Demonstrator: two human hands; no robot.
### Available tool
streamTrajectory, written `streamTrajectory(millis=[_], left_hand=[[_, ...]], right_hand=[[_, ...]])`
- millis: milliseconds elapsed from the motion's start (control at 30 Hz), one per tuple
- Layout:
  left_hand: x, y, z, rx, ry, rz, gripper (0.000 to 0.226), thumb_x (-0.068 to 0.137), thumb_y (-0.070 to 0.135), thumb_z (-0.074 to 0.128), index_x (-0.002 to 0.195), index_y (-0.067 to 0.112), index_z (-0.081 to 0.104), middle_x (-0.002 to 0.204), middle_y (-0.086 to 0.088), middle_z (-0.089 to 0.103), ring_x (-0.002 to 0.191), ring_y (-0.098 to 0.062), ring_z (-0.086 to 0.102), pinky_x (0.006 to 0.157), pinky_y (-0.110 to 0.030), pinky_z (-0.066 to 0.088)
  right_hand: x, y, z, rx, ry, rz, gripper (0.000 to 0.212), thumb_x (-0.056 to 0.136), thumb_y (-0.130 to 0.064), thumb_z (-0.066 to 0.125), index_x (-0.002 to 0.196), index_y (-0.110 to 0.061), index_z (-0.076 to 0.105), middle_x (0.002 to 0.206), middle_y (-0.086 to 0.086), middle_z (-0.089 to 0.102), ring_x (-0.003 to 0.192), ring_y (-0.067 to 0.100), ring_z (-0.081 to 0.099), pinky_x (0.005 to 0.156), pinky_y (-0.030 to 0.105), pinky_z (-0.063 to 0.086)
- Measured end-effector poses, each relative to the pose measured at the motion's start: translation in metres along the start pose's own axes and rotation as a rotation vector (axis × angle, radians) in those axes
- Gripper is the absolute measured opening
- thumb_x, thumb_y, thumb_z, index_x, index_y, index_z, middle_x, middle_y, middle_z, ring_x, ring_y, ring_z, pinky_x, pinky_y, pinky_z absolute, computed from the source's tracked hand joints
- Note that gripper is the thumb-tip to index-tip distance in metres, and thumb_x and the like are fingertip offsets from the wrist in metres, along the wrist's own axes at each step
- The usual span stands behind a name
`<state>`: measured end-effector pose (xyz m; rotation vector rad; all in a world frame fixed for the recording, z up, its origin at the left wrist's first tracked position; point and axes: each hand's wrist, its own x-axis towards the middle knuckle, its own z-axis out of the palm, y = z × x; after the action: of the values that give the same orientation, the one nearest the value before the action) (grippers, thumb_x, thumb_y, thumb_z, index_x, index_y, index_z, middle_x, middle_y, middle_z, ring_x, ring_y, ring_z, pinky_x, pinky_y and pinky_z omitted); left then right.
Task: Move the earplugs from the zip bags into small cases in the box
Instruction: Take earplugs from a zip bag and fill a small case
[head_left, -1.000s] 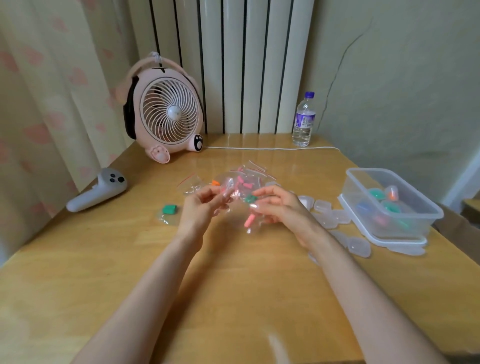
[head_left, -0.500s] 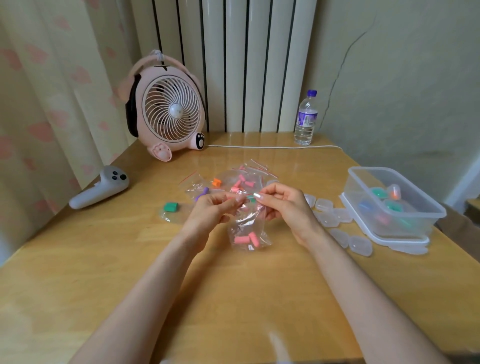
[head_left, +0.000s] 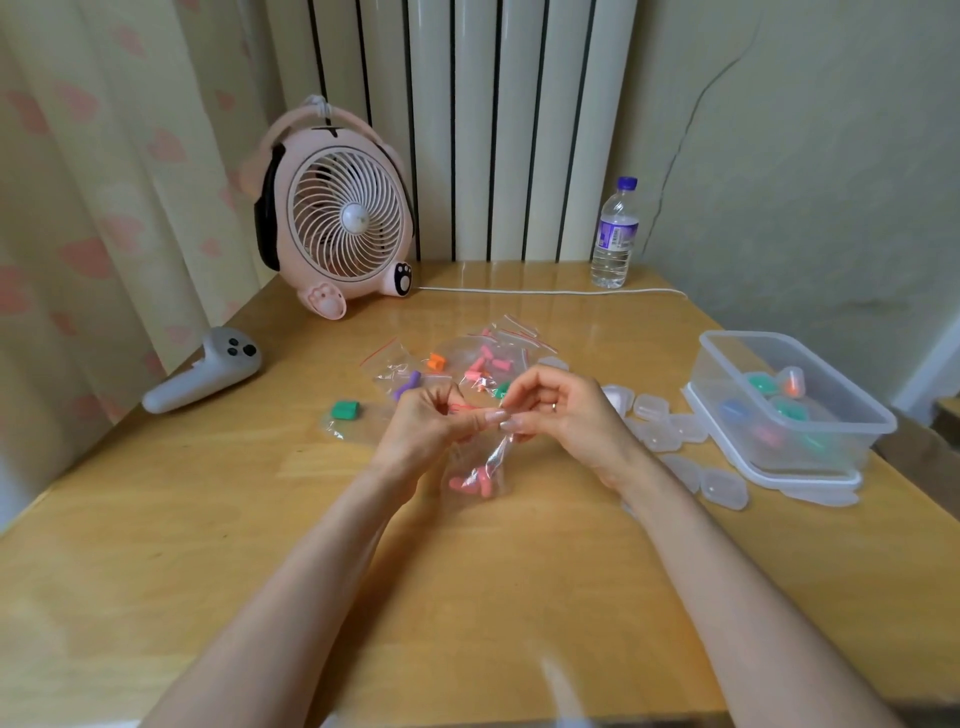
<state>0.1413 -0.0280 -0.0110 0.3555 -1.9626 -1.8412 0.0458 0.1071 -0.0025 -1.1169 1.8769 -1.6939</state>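
Observation:
A small clear zip bag (head_left: 475, 475) with pink earplugs at its bottom hangs above the table's middle. My left hand (head_left: 423, 431) and my right hand (head_left: 558, 415) both pinch its top edge, fingertips nearly meeting. Behind the hands lie several more zip bags (head_left: 488, 358) with pink, orange, purple and green earplugs. One bag with a green earplug (head_left: 345, 410) lies to the left. Several small translucent cases (head_left: 670, 431) are scattered right of my right hand. A clear plastic box (head_left: 789, 402) at the right holds cases with coloured earplugs.
A pink desk fan (head_left: 337, 218) stands at the back left, its white cable running right to a water bottle (head_left: 615, 234). A grey hand controller (head_left: 205, 371) lies near the left edge. The box sits on its lid (head_left: 826, 486).
The hands have lifted one bag of pink earplugs off the pile and brought it nearer to me; it now hangs upright from both pinching hands, earplugs settled at the bottom.

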Motion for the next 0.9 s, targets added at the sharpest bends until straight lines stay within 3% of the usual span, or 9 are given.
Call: streamTrajectory(millis=[133, 300, 400, 567, 733, 900], left_hand=[[-0.0007, 0.0046, -0.0023, 0.064, -0.078, -0.030, 0.012, 0.079, 0.011, 0.069, 0.068, 0.015, 0.066, 0.057, 0.012, 0.067, 0.051, 0.006, 0.052, 0.049, -0.007, 0.037], [-0.0022, 0.0047, 0.0001, -0.002, -0.024, -0.021, 0.031, 0.077, -0.004, 0.068, 0.054, 0.007, 0.051, 0.043, 0.006, 0.060, 0.038, 0.001, 0.051, 0.042, -0.008, 0.036], [-0.0019, 0.0032, -0.0003, 0.010, 0.014, -0.012, 0.035, 0.073, -0.003, 0.073, 0.056, 0.008, 0.044, 0.040, 0.008, 0.056, 0.038, 0.001, 0.052, 0.042, -0.009, 0.036], [-0.0025, 0.0024, 0.0035, 0.034, -0.009, 0.011, 0.036, 0.072, -0.004, 0.072, 0.051, 0.012, 0.048, 0.040, 0.009, 0.055, 0.040, 0.002, 0.051, 0.044, -0.008, 0.037], [0.0008, 0.0035, -0.0044, 0.043, -0.082, -0.029, 0.011, 0.080, 0.014, 0.069, 0.069, 0.015, 0.066, 0.064, 0.011, 0.069, 0.054, 0.005, 0.053, 0.050, -0.007, 0.037], [0.0029, -0.0004, -0.0037, 0.044, -0.009, -0.039, 0.026, 0.080, 0.008, 0.069, 0.060, 0.011, 0.053, 0.048, 0.009, 0.062, 0.044, 0.004, 0.050, 0.044, -0.008, 0.035]], right_hand=[[0.0028, 0.0024, -0.0056, -0.034, 0.107, -0.007, 0.024, 0.076, 0.012, 0.066, 0.074, -0.011, 0.060, 0.066, 0.006, 0.061, 0.055, 0.009, 0.058, 0.056, 0.022, 0.051], [0.0017, 0.0047, -0.0032, -0.077, 0.072, -0.039, 0.022, 0.076, 0.008, 0.068, 0.074, -0.012, 0.062, 0.073, 0.006, 0.064, 0.064, 0.015, 0.061, 0.063, 0.027, 0.054], [0.0017, 0.0058, -0.0027, -0.085, 0.098, -0.055, 0.018, 0.075, 0.009, 0.069, 0.072, -0.007, 0.062, 0.069, 0.008, 0.063, 0.060, 0.015, 0.061, 0.060, 0.025, 0.054], [0.0027, 0.0065, -0.0035, -0.132, 0.156, -0.051, 0.023, 0.072, 0.009, 0.070, 0.064, -0.011, 0.061, 0.066, 0.006, 0.062, 0.061, 0.011, 0.058, 0.062, 0.024, 0.052], [0.0048, 0.0068, -0.0086, -0.072, 0.264, -0.027, 0.026, 0.075, 0.011, 0.067, 0.062, -0.011, 0.061, 0.066, 0.006, 0.061, 0.060, 0.009, 0.057, 0.063, 0.026, 0.052], [0.0030, 0.0038, -0.0074, -0.074, 0.236, -0.075, 0.025, 0.071, 0.011, 0.069, 0.062, -0.010, 0.060, 0.069, 0.005, 0.061, 0.064, 0.008, 0.056, 0.066, 0.030, 0.050]])
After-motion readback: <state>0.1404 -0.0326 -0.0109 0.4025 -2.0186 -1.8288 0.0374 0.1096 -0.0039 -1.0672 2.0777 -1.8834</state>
